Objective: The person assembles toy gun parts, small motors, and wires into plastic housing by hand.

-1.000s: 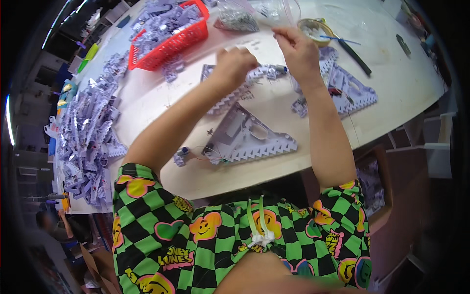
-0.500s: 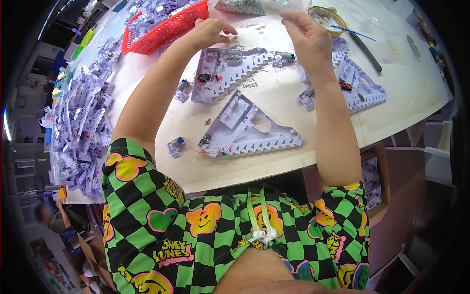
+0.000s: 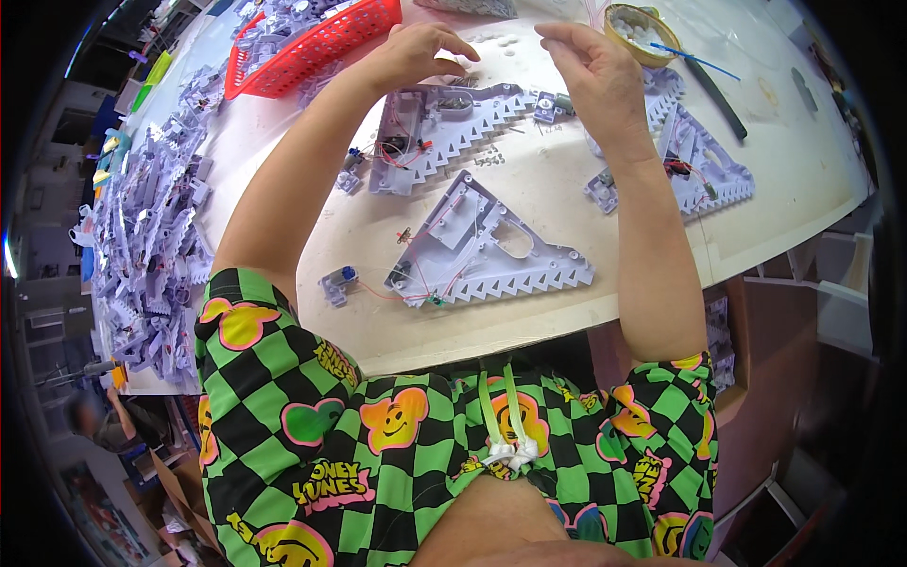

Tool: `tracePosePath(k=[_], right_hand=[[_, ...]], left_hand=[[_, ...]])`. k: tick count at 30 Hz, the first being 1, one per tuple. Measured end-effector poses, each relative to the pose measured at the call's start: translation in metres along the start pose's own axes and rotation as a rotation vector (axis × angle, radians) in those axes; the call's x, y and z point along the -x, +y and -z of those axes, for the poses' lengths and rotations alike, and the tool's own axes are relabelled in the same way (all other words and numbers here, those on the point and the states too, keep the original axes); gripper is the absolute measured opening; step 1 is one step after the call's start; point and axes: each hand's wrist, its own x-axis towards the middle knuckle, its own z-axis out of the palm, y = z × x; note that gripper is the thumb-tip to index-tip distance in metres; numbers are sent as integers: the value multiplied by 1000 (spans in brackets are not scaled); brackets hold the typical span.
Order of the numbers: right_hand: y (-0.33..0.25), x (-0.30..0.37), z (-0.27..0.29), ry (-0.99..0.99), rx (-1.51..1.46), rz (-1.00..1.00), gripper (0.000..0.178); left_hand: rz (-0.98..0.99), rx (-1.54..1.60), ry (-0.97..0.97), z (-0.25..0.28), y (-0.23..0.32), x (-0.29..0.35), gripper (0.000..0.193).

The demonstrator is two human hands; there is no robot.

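Observation:
At the far middle of the table my left hand (image 3: 420,57) reaches over the small white pieces (image 3: 501,42), its thumb and fingers apart with nothing visible between them. My right hand (image 3: 605,90) is raised to its right, fingers bent and pressed together; whatever they may hold is hidden. Below the hands lies a pale lilac saw-toothed plastic housing half (image 3: 453,137) with wires inside. A small motor unit (image 3: 551,107) sits beside it, next to my right hand. Nearer me is a second toothed housing half (image 3: 491,250), wired to another motor unit (image 3: 338,283). Tiny screws (image 3: 488,156) lie between the housings.
A red perforated basket (image 3: 316,49) of plastic parts stands far left, above a large heap of similar parts (image 3: 151,246). At right are another toothed housing (image 3: 704,165), a round bowl of white pieces (image 3: 652,52), a blue stick (image 3: 699,60) and a dark bar (image 3: 716,99).
My left hand has shifted slightly right and away from me, its fingers spreading a little. My right hand keeps nearly the same pose. The whole view has shifted slightly.

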Motion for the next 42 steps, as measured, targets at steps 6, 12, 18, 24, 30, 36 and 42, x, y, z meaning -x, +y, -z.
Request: tracePosePath(k=[6, 12, 18, 24, 30, 36, 42], right_hand=[[-4, 3, 2, -29, 1, -27, 19], [-2, 2, 3, -67, 4, -57, 19], [9, -1, -2, -20, -3, -20, 20], [-16, -12, 7, 11, 78, 44, 18], [-60, -6, 32, 3, 43, -5, 18], [-66, -6, 29, -12, 27, -50, 18], [-66, -9, 27, 5, 20, -35, 17]], left_hand=[[-106, -67, -175, 7, 15, -1, 21], [-71, 36, -99, -3, 8, -4, 14], [124, 249, -111, -7, 4, -13, 19], [92, 57, -210, 38, 32, -8, 17], [99, -13, -213, 50, 58, -3, 21], [134, -74, -198, 62, 61, 3, 23], [121, -70, -209, 79, 51, 11, 23]])
